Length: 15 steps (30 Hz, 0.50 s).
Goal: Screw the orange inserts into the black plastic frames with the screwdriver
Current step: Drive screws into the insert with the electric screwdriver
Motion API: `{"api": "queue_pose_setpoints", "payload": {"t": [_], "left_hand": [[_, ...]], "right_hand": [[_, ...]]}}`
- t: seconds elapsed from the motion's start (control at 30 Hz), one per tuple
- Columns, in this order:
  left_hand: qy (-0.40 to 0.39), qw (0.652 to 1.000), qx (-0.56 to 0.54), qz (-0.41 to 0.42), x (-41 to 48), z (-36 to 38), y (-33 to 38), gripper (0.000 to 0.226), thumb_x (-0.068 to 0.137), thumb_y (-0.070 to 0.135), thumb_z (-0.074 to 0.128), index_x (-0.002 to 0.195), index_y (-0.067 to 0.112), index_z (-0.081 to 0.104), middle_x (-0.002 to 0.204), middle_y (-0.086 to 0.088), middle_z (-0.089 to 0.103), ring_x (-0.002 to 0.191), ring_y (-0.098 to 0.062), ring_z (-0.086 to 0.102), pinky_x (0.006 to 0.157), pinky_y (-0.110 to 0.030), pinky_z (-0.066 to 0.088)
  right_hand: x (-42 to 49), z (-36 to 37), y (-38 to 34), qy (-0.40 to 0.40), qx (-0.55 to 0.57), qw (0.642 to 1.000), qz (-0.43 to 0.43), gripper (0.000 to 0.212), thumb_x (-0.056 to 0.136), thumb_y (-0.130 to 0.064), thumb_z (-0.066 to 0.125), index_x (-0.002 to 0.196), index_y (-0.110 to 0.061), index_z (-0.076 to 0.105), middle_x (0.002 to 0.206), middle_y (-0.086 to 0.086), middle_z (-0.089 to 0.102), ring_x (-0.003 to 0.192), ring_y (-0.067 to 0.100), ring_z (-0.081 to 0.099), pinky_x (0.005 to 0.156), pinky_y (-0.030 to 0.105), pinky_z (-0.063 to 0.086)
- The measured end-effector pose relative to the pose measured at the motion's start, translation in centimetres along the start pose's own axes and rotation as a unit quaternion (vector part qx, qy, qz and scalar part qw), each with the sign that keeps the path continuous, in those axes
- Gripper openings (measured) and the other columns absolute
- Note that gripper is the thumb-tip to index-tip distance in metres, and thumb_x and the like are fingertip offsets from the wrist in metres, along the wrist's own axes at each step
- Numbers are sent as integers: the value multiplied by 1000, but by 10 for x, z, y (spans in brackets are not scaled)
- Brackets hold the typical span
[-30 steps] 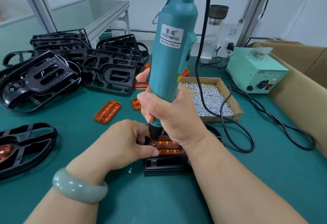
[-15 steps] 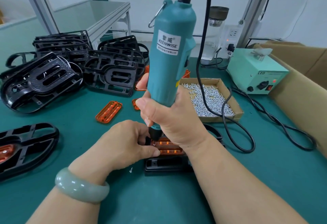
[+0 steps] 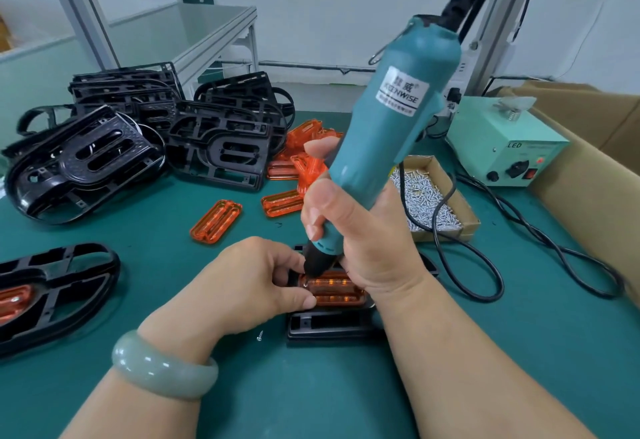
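Screwdriver (image 3: 388,133), gripped by right hand (image 3: 360,241), has tilted rightward, its tip on the insert (image 3: 337,293) pinched by left hand (image 3: 249,282); screw probably seating.

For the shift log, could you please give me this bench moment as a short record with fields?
Right hand: grips the screwdriver, tip down on the insert
Left hand: holds the insert in the frame
Loose screw: on the mat beside the frame
Screw box: behind the right hand
Spare inserts: on the mat, behind the hands

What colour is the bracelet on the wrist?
Pale milky green, the bracelet shows best in the head view.
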State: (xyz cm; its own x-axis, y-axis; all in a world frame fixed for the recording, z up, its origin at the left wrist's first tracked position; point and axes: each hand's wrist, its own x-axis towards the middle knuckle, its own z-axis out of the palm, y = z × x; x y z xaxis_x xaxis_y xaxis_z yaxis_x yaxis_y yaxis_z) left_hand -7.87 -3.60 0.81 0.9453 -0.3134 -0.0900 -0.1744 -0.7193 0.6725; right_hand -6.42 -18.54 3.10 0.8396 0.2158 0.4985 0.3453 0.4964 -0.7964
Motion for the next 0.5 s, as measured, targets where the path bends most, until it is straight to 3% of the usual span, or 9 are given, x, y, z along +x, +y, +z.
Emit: {"api": "queue_pose_setpoints", "payload": {"t": [0.13, 0.2, 0.3, 0.5], "left_hand": [[1, 1000, 5, 2, 0, 0, 0, 30, 65, 41, 82, 56, 53, 56, 53, 16, 52, 48, -2, 44, 53, -21, 34], [2, 1000, 13, 7, 0, 0, 0, 33, 66, 41, 81, 56, 57, 54, 55, 13, 51, 50, -3, 44, 53, -22, 35], [2, 1000, 10, 6, 1, 0, 0, 30, 66, 40, 82, 56, 52, 56, 58, 11, 52, 53, -5, 46, 55, -23, 36], [-5, 1000, 12, -8, 4, 4, -4, 24, 67, 40, 82, 84, 39, 64, 63, 12, 56, 53, -1, 47, 56, -19, 35]], "right_hand": [[-2, 2, -1, -10, -11, 1000, -3, 25, 80, -20, 70, 104, -26, 64, 59, -6, 54, 49, 11, 49, 52, 23, 43], [-2, 3, -1, -23, -15, 1000, -6, 31, 78, -30, 78, 106, -27, 64, 60, -7, 55, 50, 10, 51, 52, 23, 44], [-4, 2, -2, -24, -13, 1000, -8, 35, 78, -42, 75, 108, -27, 64, 60, -6, 55, 50, 10, 52, 54, 23, 45], [0, 1, -11, 11, 27, 998, -54, 37, 76, -40, 78, 105, -22, 65, 61, -5, 54, 49, 11, 49, 53, 24, 42]]}}
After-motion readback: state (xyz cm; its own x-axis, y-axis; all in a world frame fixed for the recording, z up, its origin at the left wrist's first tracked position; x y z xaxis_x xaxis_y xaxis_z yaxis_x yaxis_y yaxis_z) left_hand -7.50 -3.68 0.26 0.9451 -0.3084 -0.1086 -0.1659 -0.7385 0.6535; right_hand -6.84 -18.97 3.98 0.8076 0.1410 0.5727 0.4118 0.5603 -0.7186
